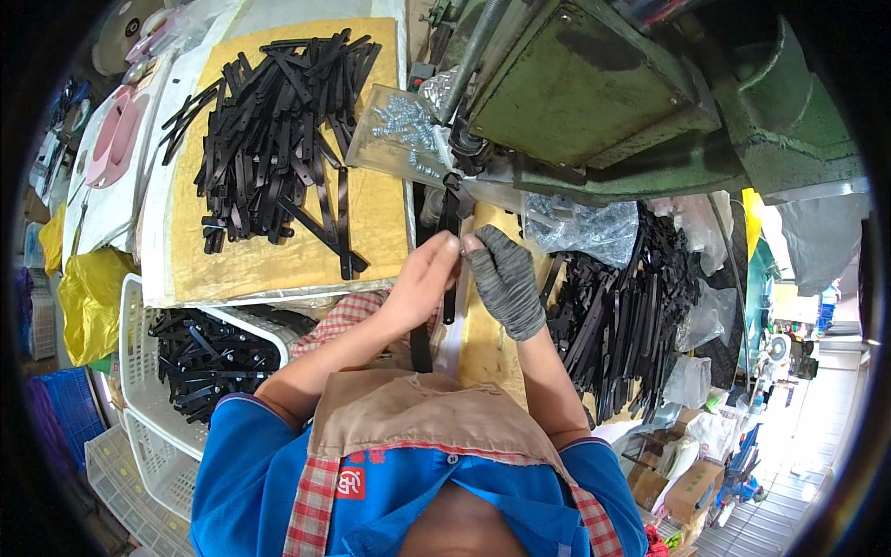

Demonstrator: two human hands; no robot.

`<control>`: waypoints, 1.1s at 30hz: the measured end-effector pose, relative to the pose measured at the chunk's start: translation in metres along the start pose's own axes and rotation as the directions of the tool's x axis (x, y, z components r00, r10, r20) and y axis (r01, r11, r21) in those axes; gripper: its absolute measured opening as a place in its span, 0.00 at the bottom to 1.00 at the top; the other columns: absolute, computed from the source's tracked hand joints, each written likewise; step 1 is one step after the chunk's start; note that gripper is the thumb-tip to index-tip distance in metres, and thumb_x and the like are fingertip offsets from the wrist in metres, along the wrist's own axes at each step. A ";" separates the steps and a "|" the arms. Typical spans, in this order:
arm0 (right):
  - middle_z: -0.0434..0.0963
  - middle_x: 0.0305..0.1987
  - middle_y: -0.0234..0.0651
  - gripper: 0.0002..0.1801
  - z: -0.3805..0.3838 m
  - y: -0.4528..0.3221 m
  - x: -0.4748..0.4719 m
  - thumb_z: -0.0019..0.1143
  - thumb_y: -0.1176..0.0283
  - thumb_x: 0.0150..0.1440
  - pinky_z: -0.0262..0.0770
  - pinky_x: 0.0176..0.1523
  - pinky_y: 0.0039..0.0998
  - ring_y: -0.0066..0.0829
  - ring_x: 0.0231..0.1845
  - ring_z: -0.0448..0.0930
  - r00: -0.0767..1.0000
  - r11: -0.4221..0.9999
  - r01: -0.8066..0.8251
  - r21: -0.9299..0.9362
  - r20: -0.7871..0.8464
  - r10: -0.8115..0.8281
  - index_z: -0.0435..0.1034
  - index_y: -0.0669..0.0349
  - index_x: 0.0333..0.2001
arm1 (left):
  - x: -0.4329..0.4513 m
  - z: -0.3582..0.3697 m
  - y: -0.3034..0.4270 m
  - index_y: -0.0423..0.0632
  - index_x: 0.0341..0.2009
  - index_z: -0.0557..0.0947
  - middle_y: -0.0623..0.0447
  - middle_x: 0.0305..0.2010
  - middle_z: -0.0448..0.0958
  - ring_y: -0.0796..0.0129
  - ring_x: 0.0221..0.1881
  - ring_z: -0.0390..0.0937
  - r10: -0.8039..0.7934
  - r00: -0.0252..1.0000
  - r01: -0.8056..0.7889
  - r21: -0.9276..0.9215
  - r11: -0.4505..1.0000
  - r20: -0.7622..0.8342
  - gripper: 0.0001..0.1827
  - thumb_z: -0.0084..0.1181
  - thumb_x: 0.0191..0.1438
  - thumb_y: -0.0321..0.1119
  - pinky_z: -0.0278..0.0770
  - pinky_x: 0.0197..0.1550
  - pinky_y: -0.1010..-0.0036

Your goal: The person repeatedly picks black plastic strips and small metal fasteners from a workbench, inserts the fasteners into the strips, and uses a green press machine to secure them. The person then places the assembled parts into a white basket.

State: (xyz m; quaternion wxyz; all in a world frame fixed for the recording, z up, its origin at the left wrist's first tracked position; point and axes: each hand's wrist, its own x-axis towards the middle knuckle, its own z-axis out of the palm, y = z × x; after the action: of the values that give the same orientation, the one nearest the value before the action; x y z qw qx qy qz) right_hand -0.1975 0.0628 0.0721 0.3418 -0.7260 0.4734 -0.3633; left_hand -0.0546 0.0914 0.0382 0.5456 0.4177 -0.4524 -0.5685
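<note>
My bare left hand (426, 278) and my right hand (505, 282), in a grey glove with bare fingertips, meet fingertip to fingertip below the head of a green machine (592, 83). Under my left fingers runs a black flat metal strip (450, 303); its upper part reaches the tooling. Whether the fingers pinch a small part is too small to tell. A clear plastic tray (379, 150) of small metal rivets or screws adjoins the tooling. On a yellow board (369, 261) at the left lies a heap of black metal strips (271, 146).
More black strips (619, 327) are piled at the right, beside a clear plastic bag (581, 226) of small parts. A white plastic basket (136, 348) at the lower left holds black strip assemblies (209, 362). Cardboard boxes (692, 491) stand at the lower right.
</note>
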 end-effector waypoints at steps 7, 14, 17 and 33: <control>0.65 0.18 0.36 0.17 0.016 -0.001 -0.013 0.50 0.63 0.66 0.65 0.29 0.30 0.26 0.22 0.68 0.961 0.941 -0.240 0.240 -0.076 0.265 0.69 0.64 0.28 | 0.004 -0.007 -0.001 0.44 0.31 0.69 0.53 0.18 0.60 0.65 0.17 0.60 0.229 0.972 -0.236 0.181 0.955 0.060 0.14 0.50 0.65 0.40 0.60 0.21 0.71; 0.72 0.27 0.39 0.09 -0.013 0.025 0.001 0.63 0.70 0.51 0.72 0.34 0.42 0.44 0.30 0.74 0.851 0.780 0.522 -0.345 0.140 -0.507 0.72 0.61 0.32 | -0.003 -0.003 0.025 0.50 0.30 0.73 0.63 0.15 0.50 0.79 0.14 0.45 -0.633 0.603 0.761 -0.590 0.272 0.486 0.22 0.45 0.67 0.54 0.43 0.14 0.81; 0.73 0.31 0.39 0.13 -0.018 0.034 0.000 0.67 0.69 0.46 0.72 0.38 0.41 0.44 0.33 0.75 0.771 0.676 0.629 -0.384 0.203 -0.603 0.72 0.61 0.35 | -0.005 -0.007 0.016 0.50 0.32 0.74 0.63 0.14 0.51 0.78 0.13 0.45 -0.583 0.526 0.815 -0.563 0.138 0.619 0.22 0.44 0.66 0.56 0.43 0.14 0.81; 0.73 0.30 0.40 0.09 0.001 0.025 -0.009 0.61 0.70 0.53 0.71 0.36 0.40 0.46 0.32 0.74 0.891 0.837 0.446 -0.317 0.066 -0.450 0.70 0.62 0.34 | -0.008 -0.006 0.012 0.47 0.34 0.77 0.63 0.16 0.53 0.79 0.14 0.47 -0.593 0.762 0.635 -0.484 0.603 0.261 0.21 0.41 0.69 0.49 0.44 0.15 0.79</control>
State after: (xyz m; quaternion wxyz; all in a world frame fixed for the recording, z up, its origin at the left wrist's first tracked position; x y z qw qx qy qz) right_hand -0.2099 0.0632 0.0481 0.1211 -0.8604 0.3456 -0.3544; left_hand -0.0454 0.0987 0.0486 0.3952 0.3527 -0.1197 -0.8397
